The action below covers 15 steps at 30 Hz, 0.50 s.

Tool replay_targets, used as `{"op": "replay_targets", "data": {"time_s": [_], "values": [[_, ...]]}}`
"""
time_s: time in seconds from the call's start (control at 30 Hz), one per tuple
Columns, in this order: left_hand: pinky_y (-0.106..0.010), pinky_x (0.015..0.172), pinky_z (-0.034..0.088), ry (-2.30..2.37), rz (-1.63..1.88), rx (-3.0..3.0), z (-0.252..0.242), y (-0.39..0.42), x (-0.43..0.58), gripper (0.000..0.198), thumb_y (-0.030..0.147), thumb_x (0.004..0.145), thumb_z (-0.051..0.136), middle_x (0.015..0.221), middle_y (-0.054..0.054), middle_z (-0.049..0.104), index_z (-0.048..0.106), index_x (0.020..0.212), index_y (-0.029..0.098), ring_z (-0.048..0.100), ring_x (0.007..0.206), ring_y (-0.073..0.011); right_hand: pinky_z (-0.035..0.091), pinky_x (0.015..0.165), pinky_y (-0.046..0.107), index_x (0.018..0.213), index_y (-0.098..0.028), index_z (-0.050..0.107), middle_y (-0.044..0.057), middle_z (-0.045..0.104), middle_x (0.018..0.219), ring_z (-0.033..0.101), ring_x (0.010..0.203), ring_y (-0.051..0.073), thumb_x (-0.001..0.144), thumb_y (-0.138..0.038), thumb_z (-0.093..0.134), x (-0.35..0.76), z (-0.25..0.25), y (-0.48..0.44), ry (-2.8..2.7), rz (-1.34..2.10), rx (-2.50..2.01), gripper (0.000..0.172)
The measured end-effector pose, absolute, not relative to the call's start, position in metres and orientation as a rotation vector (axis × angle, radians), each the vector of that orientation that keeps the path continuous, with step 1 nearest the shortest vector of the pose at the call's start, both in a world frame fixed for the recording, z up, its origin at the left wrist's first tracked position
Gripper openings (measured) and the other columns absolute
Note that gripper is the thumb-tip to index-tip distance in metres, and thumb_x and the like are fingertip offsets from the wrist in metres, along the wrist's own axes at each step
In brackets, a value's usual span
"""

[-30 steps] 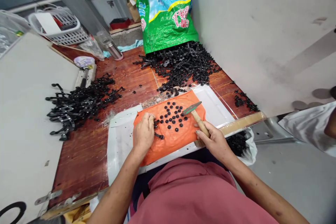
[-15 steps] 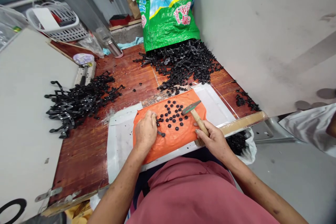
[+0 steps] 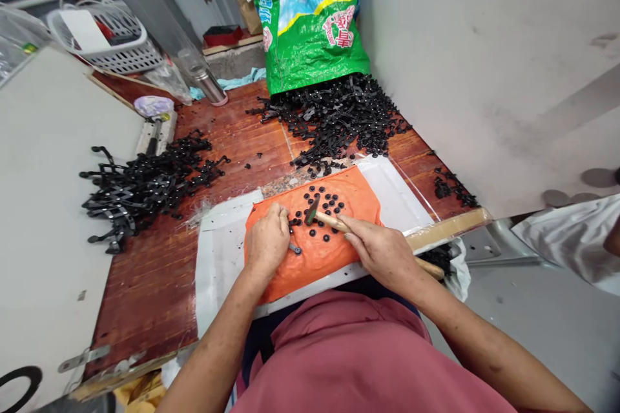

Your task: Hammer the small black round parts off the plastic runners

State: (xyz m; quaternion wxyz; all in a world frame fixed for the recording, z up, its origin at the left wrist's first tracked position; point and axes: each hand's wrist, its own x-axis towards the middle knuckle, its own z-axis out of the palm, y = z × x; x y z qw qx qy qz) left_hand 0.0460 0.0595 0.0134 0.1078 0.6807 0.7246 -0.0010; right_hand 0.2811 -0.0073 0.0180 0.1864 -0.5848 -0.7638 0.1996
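A hammer point(image 3: 332, 222) with a wooden handle and a dark, greenish head is in my right hand point(image 3: 385, 246), the fingers wrapped round the handle. Its head is low over several small round black pieces point(image 3: 327, 238) scattered on an orange cloth point(image 3: 310, 271). My left hand point(image 3: 267, 239) rests on the left part of this cloth, fingers closed on a black jointed part point(image 3: 295, 249). Only the ends of that part show beside the fingers; the rest is hidden under the hand.
Black jointed parts lie heaped at the left point(image 3: 150, 184). Another black pile point(image 3: 339, 116) spills from a green and blue sack point(image 3: 314, 45) at the back. A steel flask point(image 3: 212, 86) and a white basket point(image 3: 113, 51) stand back left. A grey panel point(image 3: 484, 77) borders the right.
My right hand has moved the hammer left, and its head has swung round over the round pieces beside my left hand. My left hand has stayed nearly in place.
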Motion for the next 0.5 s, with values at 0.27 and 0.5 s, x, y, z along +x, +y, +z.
{"op": "replay_targets", "data": {"time_s": [0.27, 0.5], "values": [[-0.030, 0.066, 0.037, 2.072, 0.039, 1.965, 0.021, 0.065, 0.044, 0.026, 0.030, 0.103, 0.035, 0.086, -0.004, 0.074, 0.060, 0.101, 0.024, 0.069, 0.083, -0.0238, 0.056, 0.085, 0.029, 0.147, -0.024, 0.052, 0.006, 0.075, 0.123, 0.073, 0.104, 0.020, 0.105, -0.025, 0.046, 0.271, 0.023, 0.006, -2.200, 0.464, -1.531, 0.042], [-0.028, 0.072, 0.042, 1.989, 0.297, 1.904, 0.014, 0.067, 0.036, 0.023, 0.026, 0.103, 0.036, 0.092, -0.004, 0.074, 0.057, 0.094, 0.024, 0.068, 0.091, -0.0211, 0.058, 0.091, 0.035, 0.145, -0.023, 0.056, 0.009, 0.071, 0.132, 0.073, 0.106, 0.022, 0.105, -0.025, 0.047, 0.278, 0.022, 0.007, -2.112, 0.505, -1.579, 0.042]]}}
